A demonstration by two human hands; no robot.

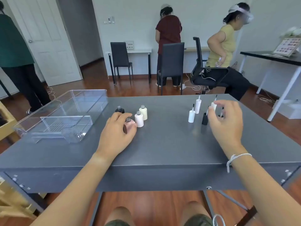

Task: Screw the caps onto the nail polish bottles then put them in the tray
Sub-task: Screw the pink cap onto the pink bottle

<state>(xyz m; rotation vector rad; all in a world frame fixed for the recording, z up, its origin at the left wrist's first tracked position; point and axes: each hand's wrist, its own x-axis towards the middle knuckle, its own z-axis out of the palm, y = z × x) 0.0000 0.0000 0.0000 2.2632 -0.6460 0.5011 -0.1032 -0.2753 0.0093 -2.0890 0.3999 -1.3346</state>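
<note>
Gripping pink bottle [128,124], left hand [116,132] fingers clamped; right hand [226,121] fingers pinching white cap [213,106]; black cap [204,119] beside.

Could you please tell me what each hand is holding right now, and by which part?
The left hand grips the pink bottle around its body, on the table. The right hand pinches a white cap by its side.
</note>
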